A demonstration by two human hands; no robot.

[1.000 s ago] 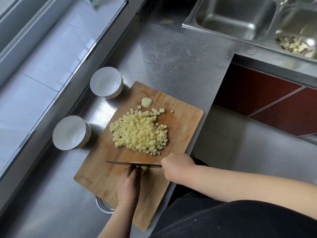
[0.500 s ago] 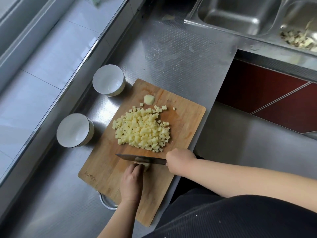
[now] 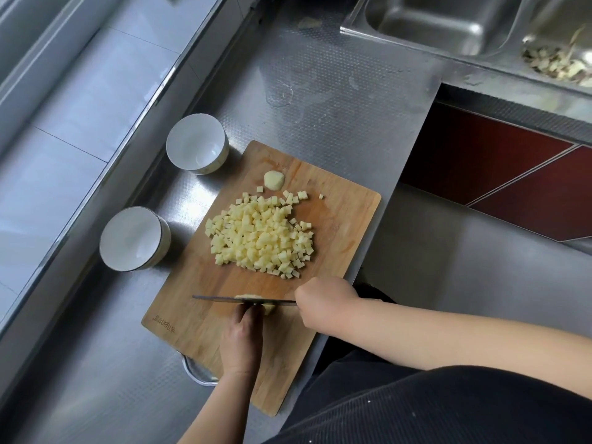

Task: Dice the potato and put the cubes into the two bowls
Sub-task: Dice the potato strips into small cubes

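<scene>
Right hand (image 3: 323, 301) grips the knife (image 3: 243, 299) by its handle at the near right edge of the board; the handle itself is hidden inside the fist. Left hand (image 3: 242, 339) rests on the near part of the board, fingertips curled down onto the potato piece (image 3: 267, 307), pinning it right against the blade. Blade seen edge-on, running left to right across the piece.

Counter (image 3: 320, 91): steel, textured. Sink (image 3: 448, 24) at far right, with scraps (image 3: 557, 64) in its right-hand basin.
Board (image 3: 339, 225): wooden, lying at an angle on the counter.
Cubes (image 3: 262, 235): one heap at mid-board, a few strays on its far side.
Far bowl (image 3: 197, 144) and near bowl (image 3: 134, 239): white, just left of the board, no cubes inside.
End piece (image 3: 274, 180): rounded, just beyond the heap.
</scene>
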